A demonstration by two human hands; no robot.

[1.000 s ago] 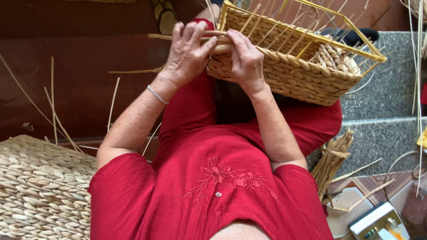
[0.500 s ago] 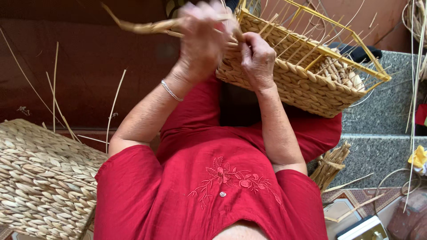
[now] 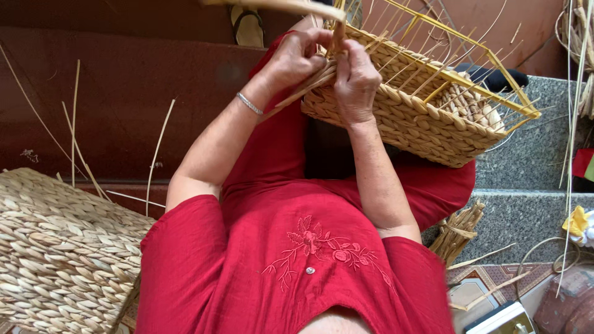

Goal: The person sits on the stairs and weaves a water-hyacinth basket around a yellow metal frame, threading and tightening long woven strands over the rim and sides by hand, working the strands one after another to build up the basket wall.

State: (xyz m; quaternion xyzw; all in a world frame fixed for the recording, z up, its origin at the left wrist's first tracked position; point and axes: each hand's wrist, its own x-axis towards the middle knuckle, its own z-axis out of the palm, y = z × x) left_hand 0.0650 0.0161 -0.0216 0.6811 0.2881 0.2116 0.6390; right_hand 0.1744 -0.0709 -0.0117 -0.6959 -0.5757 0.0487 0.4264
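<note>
A half-woven straw basket (image 3: 427,127) on a yellow wire frame (image 3: 495,62) rests tilted on my red-clad knees. My left hand (image 3: 296,60), with a thin silver bracelet at the wrist, is closed on a flat straw strand (image 3: 303,91) at the basket's near corner. My right hand (image 3: 357,81) presses against the woven rim beside it, pinching another pale strand (image 3: 291,6) that bends away to the upper left. Bare wire uprights stand above the woven rows. Both hands touch at the corner.
A finished woven straw basket (image 3: 55,247) lies at lower left. Loose straw stalks (image 3: 158,148) lie on the dark red floor. A sandal (image 3: 247,28) is at the top, and a tied straw bundle (image 3: 458,232) rests by the grey granite step (image 3: 532,167).
My left hand swung a strand up and outward, then came back down to the basket corner. My right hand stayed on the rim.
</note>
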